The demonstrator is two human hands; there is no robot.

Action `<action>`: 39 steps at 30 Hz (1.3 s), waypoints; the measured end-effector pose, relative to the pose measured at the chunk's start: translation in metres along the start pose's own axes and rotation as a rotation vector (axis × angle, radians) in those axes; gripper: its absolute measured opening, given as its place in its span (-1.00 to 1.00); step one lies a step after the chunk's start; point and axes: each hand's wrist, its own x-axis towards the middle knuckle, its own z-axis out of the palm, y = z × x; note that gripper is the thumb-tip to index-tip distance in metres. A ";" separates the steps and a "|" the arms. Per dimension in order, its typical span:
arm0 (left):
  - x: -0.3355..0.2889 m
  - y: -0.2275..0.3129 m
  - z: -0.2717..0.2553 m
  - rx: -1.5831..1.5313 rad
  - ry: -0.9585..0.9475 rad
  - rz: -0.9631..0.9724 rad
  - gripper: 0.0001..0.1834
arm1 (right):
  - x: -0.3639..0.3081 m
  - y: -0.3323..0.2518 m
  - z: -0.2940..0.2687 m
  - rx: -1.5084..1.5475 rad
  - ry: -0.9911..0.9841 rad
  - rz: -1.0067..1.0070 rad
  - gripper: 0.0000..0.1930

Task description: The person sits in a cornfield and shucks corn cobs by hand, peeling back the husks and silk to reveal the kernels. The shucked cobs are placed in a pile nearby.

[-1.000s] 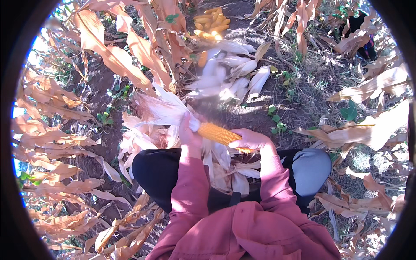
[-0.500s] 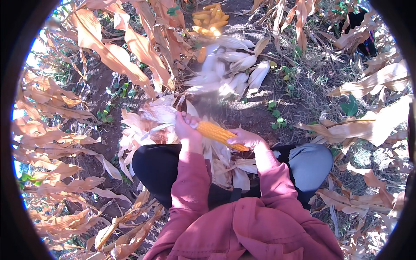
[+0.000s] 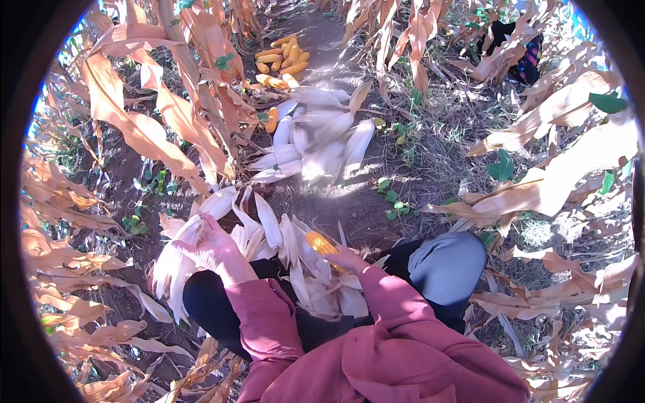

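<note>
In my right hand [image 3: 348, 258] is a bare yellow corn cob [image 3: 320, 243], gripped near its lower end, above my lap. My left hand [image 3: 218, 247] is off to the left over my knee, closed on pale dry corn husk [image 3: 176, 265] that hangs down past it; motion blurs the fingers a little. Loose husks [image 3: 295, 252] lie heaped between my legs and in front of them. Beyond the heap, ears still in their pale husks [image 3: 314, 134] form a pile on the ground. A single bare cob [image 3: 271, 119] rests at that pile's left edge.
Farther off lies a pile of bare yellow cobs [image 3: 285, 59]. Dry corn stalks with tan leaves [image 3: 181, 111] stand close on the left, and more leaves [image 3: 551, 191] reach in from the right. A dark item with a coloured pattern [image 3: 527, 59] is partly hidden at upper right.
The cob has come away from my left hand and stays in my right. My left hand has moved left and toward me with husk. The whole view has shifted, moving the scene leftward.
</note>
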 end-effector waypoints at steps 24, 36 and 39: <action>-0.084 0.005 -0.011 0.657 -0.094 -0.424 -0.63 | 0.050 -0.366 -0.154 0.745 0.230 -0.454 -0.59; -0.087 -0.008 -0.003 0.741 -0.112 -0.476 -0.66 | 0.140 -0.187 -0.186 -0.002 0.555 -0.069 -0.71; -0.084 -0.014 -0.005 0.791 -0.083 -0.446 -0.68 | 0.161 -0.135 -0.161 -0.031 0.535 0.067 -0.69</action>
